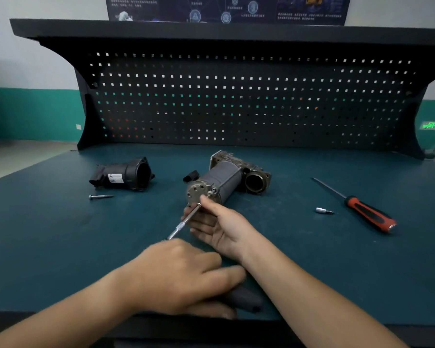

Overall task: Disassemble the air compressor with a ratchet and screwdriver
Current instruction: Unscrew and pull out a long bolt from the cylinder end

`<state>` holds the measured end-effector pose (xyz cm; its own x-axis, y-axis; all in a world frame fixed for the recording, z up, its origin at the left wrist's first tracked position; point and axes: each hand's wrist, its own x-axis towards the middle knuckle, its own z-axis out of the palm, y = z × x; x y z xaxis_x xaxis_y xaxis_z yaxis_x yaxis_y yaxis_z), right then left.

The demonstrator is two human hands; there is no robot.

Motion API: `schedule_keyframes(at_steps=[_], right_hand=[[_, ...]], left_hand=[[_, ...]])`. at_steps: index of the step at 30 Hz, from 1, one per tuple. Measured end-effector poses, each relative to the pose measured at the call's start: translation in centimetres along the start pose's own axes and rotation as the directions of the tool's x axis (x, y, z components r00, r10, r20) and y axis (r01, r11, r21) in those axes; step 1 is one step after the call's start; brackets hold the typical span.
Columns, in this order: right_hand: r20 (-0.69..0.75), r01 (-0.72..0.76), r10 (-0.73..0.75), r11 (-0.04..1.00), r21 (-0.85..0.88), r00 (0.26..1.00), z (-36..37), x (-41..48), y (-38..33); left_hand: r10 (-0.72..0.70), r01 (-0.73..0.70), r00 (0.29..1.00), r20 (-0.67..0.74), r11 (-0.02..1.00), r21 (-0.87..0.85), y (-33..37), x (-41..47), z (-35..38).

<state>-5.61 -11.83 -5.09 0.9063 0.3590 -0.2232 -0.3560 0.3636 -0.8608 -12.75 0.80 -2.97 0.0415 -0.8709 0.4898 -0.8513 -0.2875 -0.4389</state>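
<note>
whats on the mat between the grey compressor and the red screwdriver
A small silver socket bit lies there on the teal bench mat, in the head view.

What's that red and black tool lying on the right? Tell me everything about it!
It is a screwdriver with a red and black handle, plastic or rubber by its look, and a thin metal shaft. It lies flat on the green table, handle nearer the person, tip pointing away and left. Only the table touches it. A small silver bit lies apart on its left.
</note>
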Motion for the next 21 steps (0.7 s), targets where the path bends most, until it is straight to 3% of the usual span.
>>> schedule_keyframes(at_steps=[1, 2, 3, 4, 5, 6, 7, 8, 9, 10, 11, 12, 13, 14, 15, 16, 17, 18, 20, 21], right_hand=[[0.002, -0.002, 0.002, 1.0, -0.003, 1.0, 0.1, 0.0, 0.0], [0.008, -0.001, 0.001, 1.0, 0.006, 1.0, 0.1, 0.1, 0.1], [0.015, 0.001, -0.001, 1.0, 0.021, 1.0, 0.2, 0.2, 0.1], [0.024, 0.002, -0.003, 0.999, 0.038, 1.0, 0.3, 0.2, 0.1], [0.036, 0.003, -0.005, 0.998, 0.058, 0.999, 0.4, 0.2, 0.1], [0.047, 0.003, -0.007, 0.997, 0.083, 0.999, 0.4, 0.2, 0.1], [0.055, 0.003, -0.009, 0.994, 0.107, 0.998, 0.3, 0.2, 0.0], [0.058, 0.003, -0.011, 0.992, 0.124, 0.998, 0.3, 0.1, 0.0], [0.057, 0.004, -0.012, 0.991, 0.132, 0.998, 0.3, 0.1, -0.1], [0.056, 0.006, -0.014, 0.991, 0.132, 0.998, 0.3, 0.0, -0.1], [0.053, 0.011, -0.018, 0.992, 0.129, 0.998, 0.3, 0.0, 0.0], [0.048, 0.015, -0.021, 0.992, 0.129, 0.999, 0.4, 0.0, 0.0], [0.047, 0.018, -0.024, 0.991, 0.132, 0.999, 0.4, 0.0, 0.1], [0.048, 0.019, -0.026, 0.991, 0.135, 0.999, 0.4, 0.0, 0.1], [0.049, 0.021, -0.027, 0.991, 0.131, 0.998, 0.4, 0.0, 0.1], [0.043, 0.024, -0.029, 0.993, 0.118, 0.999, 0.4, -0.1, 0.0], [0.034, 0.029, -0.032, 0.995, 0.097, 0.999, 0.3, -0.1, 0.1], [0.028, 0.031, -0.033, 0.997, 0.077, 0.999, 0.2, -0.1, 0.1], [0.028, 0.026, -0.027, 0.999, 0.047, 0.999, 0.2, -0.3, 0.1], [0.034, 0.021, -0.023, 0.999, 0.04, 0.999, 0.1, -0.3, 0.0]], left_hand=[[-0.044, 0.04, 0.998, -0.052, 0.996, -0.076, -0.1, -0.2, -0.1], [-0.175, 0.138, 0.972, -0.155, 0.966, -0.22, -0.1, -0.3, -0.2], [-0.4, 0.258, 0.865, -0.302, 0.873, -0.415, -0.1, -0.2, -0.6], [-0.656, 0.322, 0.638, -0.403, 0.703, -0.634, -0.2, 0.0, -1.0], [-0.84, 0.249, 0.373, -0.394, 0.5, -0.829, -0.7, 0.4, -1.4], [-0.934, 0.127, 0.171, -0.312, 0.335, -0.934, -1.6, 0.7, -1.8], [-0.973, 0.042, 0.037, -0.229, 0.23, -0.972, -2.4, 1.0, -2.1], [-0.987, -0.001, -0.034, -0.156, 0.156, -0.988, -2.9, 1.2, -2.3], [-0.989, -0.011, -0.055, -0.136, 0.137, -0.991, -3.2, 1.3, -2.3], [-0.987, 0.031, -0.036, -0.159, 0.158, -0.987, -3.0, 1.3, -2.3], [-0.972, 0.103, 0.045, -0.23, 0.233, -0.967, -2.5, 1.5, -2.2], [-0.932, 0.173, 0.183, -0.314, 0.344, -0.923, -1.8, 1.5, -1.9], [-0.837, 0.25, 0.385, -0.388, 0.499, -0.83, -1.0, 1.5, -1.7], [-0.671, 0.311, 0.631, -0.389, 0.678, -0.666, -0.4, 1.4, -1.6], [-0.457, 0.29, 0.84, -0.294, 0.835, -0.468, 0.0, 1.3, -1.3], [-0.254, 0.2, 0.952, -0.169, 0.938, -0.284, 0.1, 1.2, -1.1], [-0.124, 0.111, 0.989, -0.079, 0.983, -0.147, 0.1, 1.2, -0.9], [-0.081, 0.076, 0.996, -0.044, 0.992, -0.096, 0.2, 1.1, -0.9], [-0.195, 0.166, 0.973, -0.126, 0.964, -0.209, 0.3, 0.9, -0.6], [-0.342, 0.261, 0.911, -0.231, 0.91, -0.322, 0.3, 1.0, -0.7]])
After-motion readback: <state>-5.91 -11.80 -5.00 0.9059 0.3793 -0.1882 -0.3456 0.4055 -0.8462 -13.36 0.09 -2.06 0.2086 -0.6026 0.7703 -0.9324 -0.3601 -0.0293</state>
